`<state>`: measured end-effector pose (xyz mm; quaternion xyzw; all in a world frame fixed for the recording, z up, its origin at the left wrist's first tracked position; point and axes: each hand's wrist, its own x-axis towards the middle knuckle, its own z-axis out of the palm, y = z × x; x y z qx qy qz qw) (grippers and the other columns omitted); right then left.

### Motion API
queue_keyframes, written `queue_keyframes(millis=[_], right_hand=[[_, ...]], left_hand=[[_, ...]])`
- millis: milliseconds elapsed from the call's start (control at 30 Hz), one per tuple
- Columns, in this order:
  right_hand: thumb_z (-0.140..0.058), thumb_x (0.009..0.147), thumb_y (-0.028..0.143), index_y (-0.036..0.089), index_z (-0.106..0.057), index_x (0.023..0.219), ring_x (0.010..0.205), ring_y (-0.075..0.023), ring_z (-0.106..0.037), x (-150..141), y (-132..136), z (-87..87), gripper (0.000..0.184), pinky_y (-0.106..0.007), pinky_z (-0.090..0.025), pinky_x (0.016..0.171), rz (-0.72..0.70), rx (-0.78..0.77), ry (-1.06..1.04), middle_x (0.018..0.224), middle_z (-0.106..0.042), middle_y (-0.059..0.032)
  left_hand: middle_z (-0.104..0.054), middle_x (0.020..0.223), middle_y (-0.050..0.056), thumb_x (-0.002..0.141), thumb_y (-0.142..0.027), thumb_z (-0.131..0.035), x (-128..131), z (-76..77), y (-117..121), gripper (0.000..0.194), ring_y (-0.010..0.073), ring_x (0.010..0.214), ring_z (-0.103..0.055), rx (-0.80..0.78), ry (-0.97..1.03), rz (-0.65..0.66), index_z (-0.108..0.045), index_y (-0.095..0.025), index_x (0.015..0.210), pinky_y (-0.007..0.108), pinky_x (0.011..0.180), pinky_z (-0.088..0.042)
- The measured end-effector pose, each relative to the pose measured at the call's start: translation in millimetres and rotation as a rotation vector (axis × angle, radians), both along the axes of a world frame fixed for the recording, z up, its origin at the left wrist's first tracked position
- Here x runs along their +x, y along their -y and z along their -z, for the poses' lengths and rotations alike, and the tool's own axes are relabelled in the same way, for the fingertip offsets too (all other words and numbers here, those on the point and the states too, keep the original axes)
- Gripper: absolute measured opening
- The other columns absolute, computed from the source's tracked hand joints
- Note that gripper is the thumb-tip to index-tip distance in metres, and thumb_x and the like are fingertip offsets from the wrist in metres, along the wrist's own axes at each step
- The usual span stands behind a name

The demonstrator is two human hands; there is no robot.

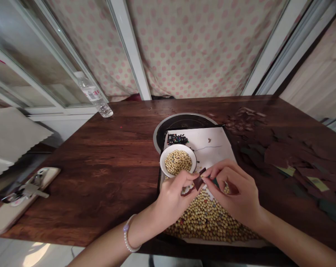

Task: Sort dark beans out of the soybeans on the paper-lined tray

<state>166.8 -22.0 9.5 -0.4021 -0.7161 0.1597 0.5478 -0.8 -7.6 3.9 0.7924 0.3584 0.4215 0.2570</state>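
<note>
My left hand [175, 193] pinches a small dark brown piece of sandpaper [199, 181] between thumb and fingertips. Meeting it from the other side, my right hand [234, 187] has thumb and forefinger closed on a tiny yellowish bead [202, 176], which touches the sandpaper. A bit of dark green shows between my right fingers; what it is I cannot tell. Below both hands, many yellowish beads [209, 218] are spread over the white-lined tray [209, 152]. Just beyond my left hand stands a white bowl [162, 157] of similar beads.
Small dark beads [177, 139] lie at the tray's far left corner, near a thin dark thread [208, 148]. The tray overlaps a round dark plate [188, 119]. Torn brown sheets [281, 152] cover the table's right. A bottle [95, 96] and keys [31, 190] are on the left.
</note>
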Motion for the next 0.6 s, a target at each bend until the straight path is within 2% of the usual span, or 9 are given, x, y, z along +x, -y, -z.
queue_keyframes(millis=[200, 400, 467, 533, 600], right_hand=[[-0.058, 0.071, -0.002, 0.019, -0.036, 0.059, 0.076, -0.0133, -0.060, -0.1, 0.5, -0.3, 0.033, -0.027, -0.049, 0.063, 0.000, 0.028, 0.015, 0.077, -0.053, -0.0007], [-0.059, 0.070, -0.001, 0.019, -0.035, 0.059, 0.076, -0.0132, -0.060, -1.5, 1.7, 1.4, 0.034, -0.027, -0.049, 0.064, 0.000, 0.007, 0.000, 0.077, -0.053, -0.0005], [-0.059, 0.071, -0.002, 0.019, -0.035, 0.059, 0.075, -0.0127, -0.060, -1.1, 2.5, 0.7, 0.033, -0.027, -0.048, 0.064, -0.041, 0.002, 0.003, 0.077, -0.053, -0.0003], [-0.059, 0.071, -0.001, 0.019, -0.035, 0.059, 0.075, -0.0127, -0.060, 0.2, 0.7, -0.8, 0.033, -0.026, -0.048, 0.064, -0.060, -0.027, -0.012, 0.077, -0.053, -0.0002], [-0.059, 0.071, 0.002, 0.019, -0.034, 0.058, 0.075, -0.0135, -0.060, 1.5, -5.9, -2.4, 0.033, -0.027, -0.047, 0.064, -0.003, -0.069, -0.062, 0.076, -0.053, -0.0002]], left_hand=[[-0.071, 0.076, 0.003, 0.077, -0.015, -0.062, -2.3, 1.3, -0.1, 0.019, 0.0155, 0.065, -0.070, 0.055, -0.044, -0.014, -0.054, -0.020, 0.093, 0.023, 0.058, -0.058], [-0.072, 0.083, 0.004, 0.078, -0.012, -0.060, -2.7, 1.8, 0.1, 0.021, 0.0158, 0.071, -0.070, 0.042, -0.021, 0.003, -0.053, -0.020, 0.096, 0.022, 0.061, -0.059], [-0.072, 0.085, 0.003, 0.078, -0.011, -0.060, -1.8, 0.7, 0.3, 0.020, 0.0157, 0.074, -0.070, 0.022, 0.003, -0.002, -0.054, -0.020, 0.095, 0.022, 0.061, -0.059], [-0.072, 0.086, 0.003, 0.077, -0.012, -0.062, -0.5, -0.8, -0.7, 0.019, 0.0159, 0.076, -0.070, -0.003, 0.046, -0.046, -0.055, -0.019, 0.093, 0.022, 0.062, -0.059], [-0.072, 0.085, 0.003, 0.075, -0.014, -0.065, 0.7, -2.4, -3.2, 0.018, 0.0158, 0.074, -0.070, -0.041, 0.103, -0.130, -0.057, -0.019, 0.091, 0.023, 0.064, -0.059]])
